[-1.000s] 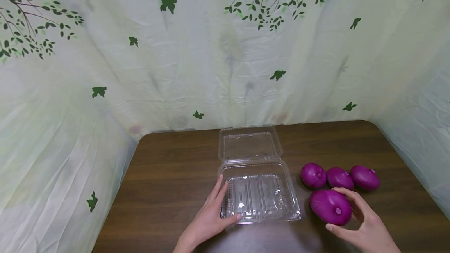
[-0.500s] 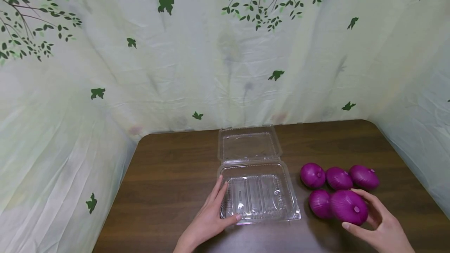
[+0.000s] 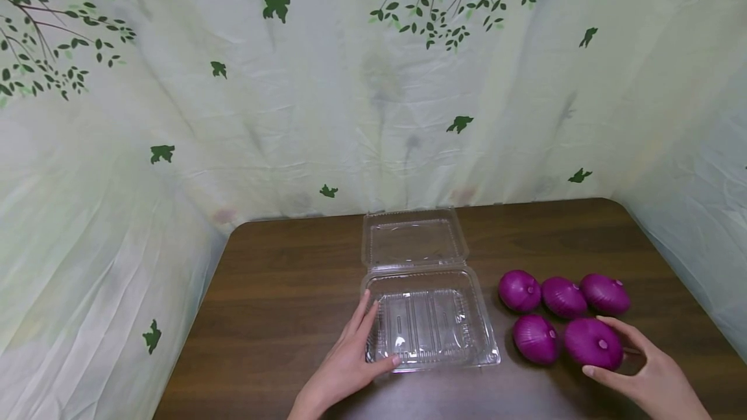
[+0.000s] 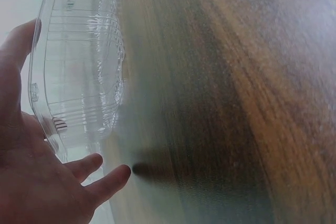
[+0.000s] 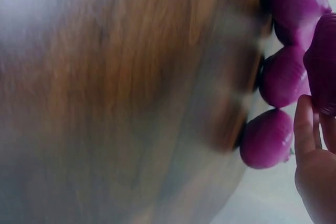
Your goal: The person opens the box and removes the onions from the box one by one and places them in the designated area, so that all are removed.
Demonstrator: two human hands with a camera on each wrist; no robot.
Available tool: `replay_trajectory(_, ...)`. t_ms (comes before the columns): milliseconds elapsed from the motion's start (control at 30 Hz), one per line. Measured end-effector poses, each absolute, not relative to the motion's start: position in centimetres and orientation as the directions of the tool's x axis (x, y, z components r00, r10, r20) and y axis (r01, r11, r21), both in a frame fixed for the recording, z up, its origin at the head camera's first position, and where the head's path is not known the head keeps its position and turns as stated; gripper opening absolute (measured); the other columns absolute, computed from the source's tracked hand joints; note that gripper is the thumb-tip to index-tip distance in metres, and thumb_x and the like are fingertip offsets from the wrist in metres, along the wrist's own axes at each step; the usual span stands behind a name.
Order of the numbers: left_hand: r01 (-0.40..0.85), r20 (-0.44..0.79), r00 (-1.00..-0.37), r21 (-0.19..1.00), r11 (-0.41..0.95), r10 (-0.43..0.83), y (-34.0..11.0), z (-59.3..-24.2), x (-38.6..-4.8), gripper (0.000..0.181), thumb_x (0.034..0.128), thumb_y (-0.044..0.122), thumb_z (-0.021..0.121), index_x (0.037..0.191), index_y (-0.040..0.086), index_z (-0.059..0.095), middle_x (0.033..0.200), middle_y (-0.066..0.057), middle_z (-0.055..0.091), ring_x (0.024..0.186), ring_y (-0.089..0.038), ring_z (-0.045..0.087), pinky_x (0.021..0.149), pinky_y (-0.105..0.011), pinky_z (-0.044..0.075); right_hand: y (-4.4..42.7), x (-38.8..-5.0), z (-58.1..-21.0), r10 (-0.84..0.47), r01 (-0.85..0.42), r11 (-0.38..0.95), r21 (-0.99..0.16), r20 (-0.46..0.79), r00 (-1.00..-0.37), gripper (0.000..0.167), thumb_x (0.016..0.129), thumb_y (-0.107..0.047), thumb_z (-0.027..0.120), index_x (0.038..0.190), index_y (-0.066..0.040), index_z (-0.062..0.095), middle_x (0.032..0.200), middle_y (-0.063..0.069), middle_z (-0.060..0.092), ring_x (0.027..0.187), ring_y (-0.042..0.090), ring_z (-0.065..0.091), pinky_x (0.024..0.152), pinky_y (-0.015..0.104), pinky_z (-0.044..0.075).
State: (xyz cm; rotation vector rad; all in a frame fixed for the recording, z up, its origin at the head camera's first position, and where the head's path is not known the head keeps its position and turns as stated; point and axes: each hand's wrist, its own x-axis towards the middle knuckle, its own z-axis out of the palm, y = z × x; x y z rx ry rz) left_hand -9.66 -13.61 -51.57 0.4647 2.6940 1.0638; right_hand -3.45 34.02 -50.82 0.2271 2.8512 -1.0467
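Observation:
My right hand [image 3: 656, 368] holds a purple onion [image 3: 594, 343] between thumb and fingers, at the right end of the front row. In the right wrist view this onion [image 5: 323, 64] appears raised off the table, with fingertips against it. Left of it lies another onion [image 3: 535, 339], and behind are three more, one of them the left-hand onion [image 3: 519, 291]. My left hand [image 3: 347, 355] rests with spread, fairly straight fingers at the left side and front corner of a clear plastic clamshell container [image 3: 489, 342], whose lid lies folded back. Nothing lies in the container.
The container's lid [image 3: 415, 242] reaches nearly to the back edge of the brown wooden table [image 3: 280, 277]. Behind and at both sides hangs a pale curtain [image 3: 350, 115] printed with leaves.
My right hand has carried the held onion rightward, away from the container. The front-left onion, earlier hidden behind it, now shows fully. My left hand and the container have stayed put.

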Motion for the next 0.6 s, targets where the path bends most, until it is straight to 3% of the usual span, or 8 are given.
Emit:
replay_trajectory(100, 0.217, -0.070, -0.929, 0.693, 0.687, 0.364, -13.6, -51.6, -9.7, 0.101, 0.0830, 0.056, 0.072, 0.158, 0.011, 0.022, 0.165, 0.006, -0.003, 0.146, -0.034, 0.017, 0.103, -0.064, 0.032, 34.5, -3.8, -51.0, 0.091, 0.159, 0.767, -0.621, -0.140, -0.986, 0.087, 0.079, -0.050, 0.080, 0.148, -0.015, 0.040, 0.124, 0.027, 0.060, 0.092, -0.010, 0.046, 0.073, 0.053, 0.046)
replay_trajectory(200, 0.217, -0.071, -0.929, 0.692, 0.689, 0.364, -13.6, -51.6, -9.7, 0.101, 0.0828, 0.057, 0.072, 0.158, 0.012, 0.021, 0.165, 0.007, -0.003, 0.146, -0.033, 0.017, 0.104, -0.063, 0.032, 34.7, -4.1, -51.6, 0.076, 0.156, 0.770, -0.619, -0.153, -0.985, 0.088, 0.080, -0.050, 0.079, 0.148, -0.010, 0.039, 0.126, 0.031, 0.057, 0.100, 0.013, 0.059, 0.073, 0.055, 0.047)
replay_trajectory(333, 0.210, -0.082, -0.928, 0.689, 0.693, 0.363, -13.6, -51.6, -9.7, 0.100, 0.0830, 0.057, 0.071, 0.158, 0.013, 0.021, 0.165, 0.008, -0.004, 0.146, -0.031, 0.015, 0.105, -0.062, 0.031, 35.0, -4.4, -52.3, 0.061, 0.152, 0.782, -0.604, -0.169, -0.984, 0.090, 0.081, -0.049, 0.078, 0.147, -0.005, 0.037, 0.123, 0.034, 0.057, 0.105, 0.044, 0.058, 0.071, 0.052, 0.048)
replay_trajectory(600, 0.212, -0.082, -0.928, 0.687, 0.695, 0.364, -13.6, -51.6, -9.7, 0.100, 0.0832, 0.056, 0.071, 0.158, 0.013, 0.021, 0.165, 0.008, -0.005, 0.146, -0.031, 0.015, 0.105, -0.062, 0.031, 34.7, -4.8, -52.8, 0.047, 0.151, 0.776, -0.613, -0.182, -0.982, 0.090, 0.083, -0.049, 0.076, 0.148, -0.004, 0.034, 0.131, 0.036, 0.049, 0.109, 0.048, 0.055, 0.074, 0.056, 0.047)
